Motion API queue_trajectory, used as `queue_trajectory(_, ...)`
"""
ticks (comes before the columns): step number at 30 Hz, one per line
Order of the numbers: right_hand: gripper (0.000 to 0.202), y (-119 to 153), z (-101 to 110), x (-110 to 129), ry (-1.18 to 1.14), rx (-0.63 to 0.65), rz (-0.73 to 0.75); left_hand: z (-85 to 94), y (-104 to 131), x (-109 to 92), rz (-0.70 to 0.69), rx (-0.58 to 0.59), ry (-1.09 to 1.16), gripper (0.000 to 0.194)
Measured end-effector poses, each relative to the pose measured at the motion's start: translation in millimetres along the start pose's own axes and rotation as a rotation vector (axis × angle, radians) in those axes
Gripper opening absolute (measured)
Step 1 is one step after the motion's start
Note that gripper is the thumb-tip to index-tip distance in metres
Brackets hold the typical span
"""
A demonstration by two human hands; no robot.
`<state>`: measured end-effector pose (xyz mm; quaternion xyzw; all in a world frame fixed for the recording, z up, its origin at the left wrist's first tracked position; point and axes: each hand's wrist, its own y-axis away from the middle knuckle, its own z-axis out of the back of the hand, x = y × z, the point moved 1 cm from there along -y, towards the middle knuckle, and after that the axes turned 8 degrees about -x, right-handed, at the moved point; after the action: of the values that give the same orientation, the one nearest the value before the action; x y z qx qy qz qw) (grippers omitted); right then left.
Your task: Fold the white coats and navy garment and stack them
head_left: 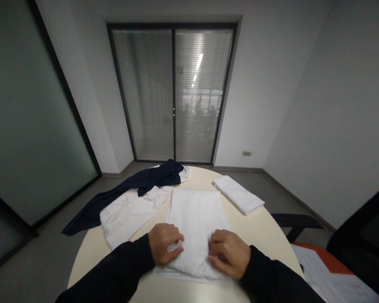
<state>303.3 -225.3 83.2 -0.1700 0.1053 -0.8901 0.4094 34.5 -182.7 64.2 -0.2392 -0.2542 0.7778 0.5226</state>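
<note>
A white folded cloth (196, 227) lies flat on the round table in front of me, its near edge showing more than one layer. My left hand (166, 243) rests at its near left side, thumb and fingers apart, with nothing visible between them. At the near right side, my right hand (227, 254) is over the cloth's edge, slightly blurred, its fingers curled but apart from the thumb. Whether the right fingertips press on the fabric is hard to see.
The round cream table (255, 235) also carries a smaller folded white cloth (238, 194) at right. Left lie a spread white garment (129, 212) and a dark navy garment (145, 179) hanging over the edge. A black chair (366, 231) with papers (328, 269) stands at right.
</note>
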Motion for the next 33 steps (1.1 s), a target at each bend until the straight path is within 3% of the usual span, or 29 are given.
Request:
queue_trajectory(1,0.034,-3,0,2,-0.009,-0.018,-0.045,-2.1,-1,-2,0.027,0.039,0.028,0.039)
queue_trajectory(3,0.058,-6,-7,6,0.001,-0.063,-0.124,-7.8,1,-6,0.053,0.152,0.052,0.072)
queue_trajectory(5,0.076,-4,-22,8,0.030,-0.069,-0.181,-14.0,8,-9,0.085,0.266,0.052,0.082)
queue_trajectory(8,0.080,2,-44,8,0.036,-0.016,-0.228,-20.4,18,-12,0.140,0.367,0.056,0.084)
queue_trajectory(11,0.082,6,-51,6,0.009,0.035,-0.264,-19.6,22,-15,0.167,0.393,0.050,0.082)
queue_trajectory(14,0.085,7,-45,7,-0.043,0.092,-0.293,-11.8,16,-17,0.170,0.396,0.053,0.077)
queue_trajectory(17,0.091,4,-32,7,-0.103,0.166,-0.317,-2.4,-1,-15,0.197,0.388,0.122,0.048)
queue_trajectory(20,0.069,-11,-13,3,-0.149,0.203,-0.329,-1.3,-20,-12,0.265,0.372,0.134,0.038)
queue_trajectory(23,0.043,-37,-1,-10,-0.118,0.079,-0.374,-12.5,-25,-14,0.202,0.322,0.088,0.061)
queue_trajectory(26,0.055,-60,-8,-31,-0.005,-0.049,-0.361,-28.0,-16,-18,0.154,0.341,0.076,0.083)
queue_trajectory(33,0.067,-62,-56,-91,0.149,-0.026,-0.535,-37.5,-5,-18,0.163,0.396,0.090,0.083)
